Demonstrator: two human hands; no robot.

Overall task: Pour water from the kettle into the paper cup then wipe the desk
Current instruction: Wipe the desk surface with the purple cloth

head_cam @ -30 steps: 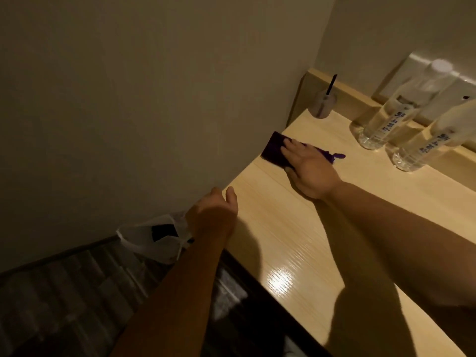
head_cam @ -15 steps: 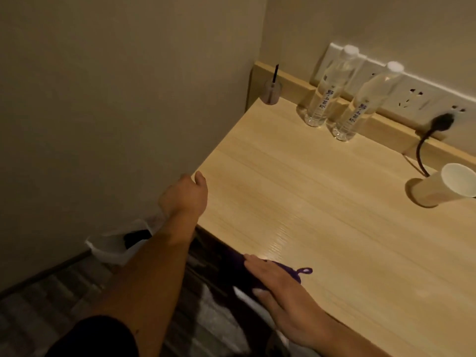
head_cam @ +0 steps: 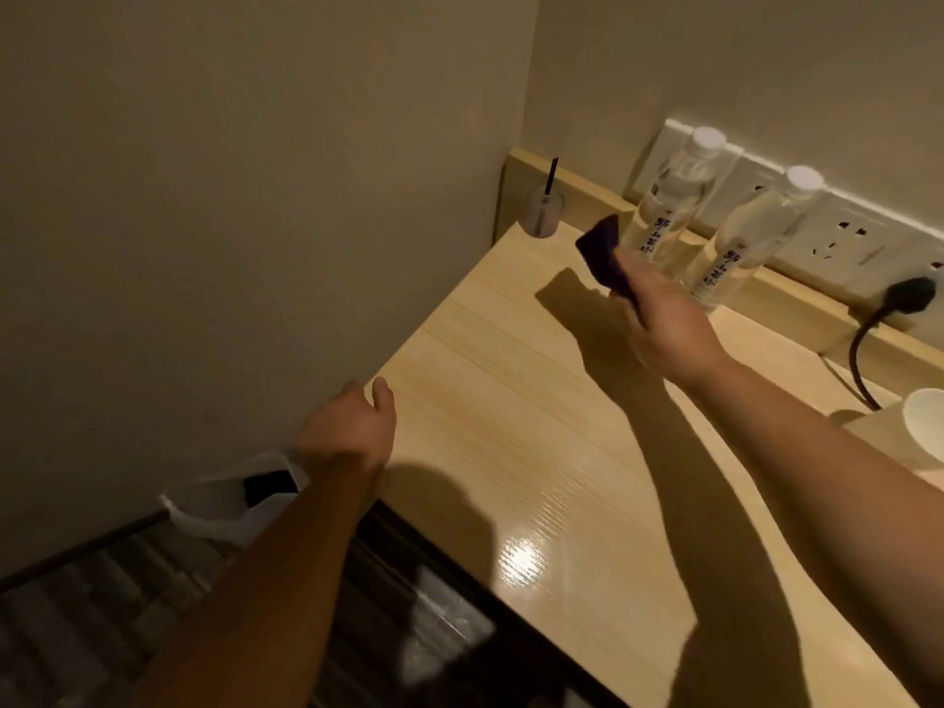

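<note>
My right hand [head_cam: 664, 324] holds a dark purple cloth [head_cam: 603, 252] raised above the far part of the light wooden desk [head_cam: 536, 426], just in front of two water bottles. The cloth casts a shadow on the desk below it. My left hand [head_cam: 347, 426] rests at the desk's left front corner, fingers curled, holding nothing. A white paper cup [head_cam: 924, 426] shows partly at the right edge. The kettle is out of view.
Two clear water bottles [head_cam: 669, 206] [head_cam: 751, 237] stand by the back ledge. A small clear cup with a black stick [head_cam: 544, 209] sits in the far corner. A black plug and cord [head_cam: 899, 304] hang from the wall sockets. A white bag-lined bin [head_cam: 230, 498] is on the floor.
My right hand has swept the cloth from the desk's near edge up to the far side by the bottles and lifted it off the surface. The left hand stays at the corner.
</note>
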